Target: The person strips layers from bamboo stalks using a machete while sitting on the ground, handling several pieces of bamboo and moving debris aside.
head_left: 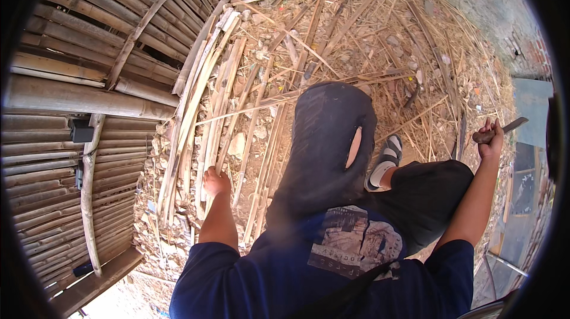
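Out to the right, my right hand (490, 142) is closed around the brown handle of a knife (515, 124). Its dark blade sticks out to the right, away from my body. Low on the left, my left hand (216, 182) has its fingers closed on the near part of a pale bamboo strip (222, 105). That strip lies lengthwise on the ground among other split strips, and the fingertips are partly hidden. More long strips (189, 111) are bundled just left of this hand.
A bamboo slat wall (89, 141) with a small dark box (81, 130) stands along the left. Straw, stones and loose strips litter the ground (380, 40). My bent knees and sandalled foot (387, 155) fill the middle. A brick wall (504, 16) and grey sheet (532, 108) border the right.
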A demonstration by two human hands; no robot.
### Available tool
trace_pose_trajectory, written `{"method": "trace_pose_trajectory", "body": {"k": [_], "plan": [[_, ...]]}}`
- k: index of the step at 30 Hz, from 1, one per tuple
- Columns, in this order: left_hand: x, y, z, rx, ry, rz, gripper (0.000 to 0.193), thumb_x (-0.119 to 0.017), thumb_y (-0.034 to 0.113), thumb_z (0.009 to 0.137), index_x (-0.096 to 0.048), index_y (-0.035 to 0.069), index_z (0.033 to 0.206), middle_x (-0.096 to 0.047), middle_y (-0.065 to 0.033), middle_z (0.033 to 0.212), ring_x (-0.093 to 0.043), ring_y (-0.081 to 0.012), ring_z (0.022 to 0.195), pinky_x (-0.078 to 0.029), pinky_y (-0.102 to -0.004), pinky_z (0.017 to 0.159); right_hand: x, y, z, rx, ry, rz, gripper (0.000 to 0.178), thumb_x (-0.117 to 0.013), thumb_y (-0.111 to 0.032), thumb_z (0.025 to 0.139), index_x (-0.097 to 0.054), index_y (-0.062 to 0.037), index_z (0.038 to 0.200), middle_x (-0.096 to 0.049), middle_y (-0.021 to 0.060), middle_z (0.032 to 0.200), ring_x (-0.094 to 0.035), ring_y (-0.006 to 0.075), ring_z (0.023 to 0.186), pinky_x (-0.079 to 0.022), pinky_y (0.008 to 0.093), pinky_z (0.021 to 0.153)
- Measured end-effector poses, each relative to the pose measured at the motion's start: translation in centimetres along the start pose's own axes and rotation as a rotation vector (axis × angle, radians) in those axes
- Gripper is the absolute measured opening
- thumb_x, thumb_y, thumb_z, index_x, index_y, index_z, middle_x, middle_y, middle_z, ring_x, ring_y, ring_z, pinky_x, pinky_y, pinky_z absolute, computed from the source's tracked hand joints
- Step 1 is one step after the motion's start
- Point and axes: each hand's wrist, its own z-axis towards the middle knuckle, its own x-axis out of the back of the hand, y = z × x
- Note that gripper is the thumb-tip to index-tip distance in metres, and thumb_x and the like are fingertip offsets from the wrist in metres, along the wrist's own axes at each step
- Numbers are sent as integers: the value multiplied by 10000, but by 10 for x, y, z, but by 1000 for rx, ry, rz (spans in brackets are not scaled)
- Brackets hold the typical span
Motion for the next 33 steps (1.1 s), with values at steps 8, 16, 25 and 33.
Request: {"method": "trace_pose_trajectory", "body": {"k": [8, 16, 25, 33], "plan": [[38, 16, -3, -161, 175, -129, 279, -650, 170, 854, -614, 66, 1110, -635, -172, 1124, -617, -402, 1047, -523, -544, 860, 3, 1, 2, 11, -33, -9, 356, -654, -271, 1000, -392, -75, 1141, -615, 118, 1179, -542, 174, 791, -518, 318, 717], [97, 60, 30, -294, 459, -225, 246, -675, 153, 864, -638, 39, 1079, -646, -165, 1089, -627, -405, 1006, -526, -525, 856, 5, -1, 8, 34, -58, 70, 317, -679, -264, 989, -440, -75, 1076, -625, 127, 1126, -534, 153, 783, -507, 307, 717], [226, 116, 73, -421, 700, -157, 216, -711, 150, 850, -666, 66, 1044, -642, -156, 1018, -616, -405, 962, -500, -506, 837, -9, -2, 4, 52, -113, 85, 318, -716, -266, 963, -474, -87, 1067, -625, 104, 1114, -531, 129, 751, -500, 282, 700], [310, 145, 77, -438, 883, -225, 174, -728, 165, 844, -680, 80, 988, -645, -142, 935, -626, -404, 880, -505, -499, 768, -38, -6, -23, 52, -92, 118, 248, -710, -320, 967, -567, -118, 963, -648, 40, 946, -513, 113, 643, -464, 264, 594]]}}
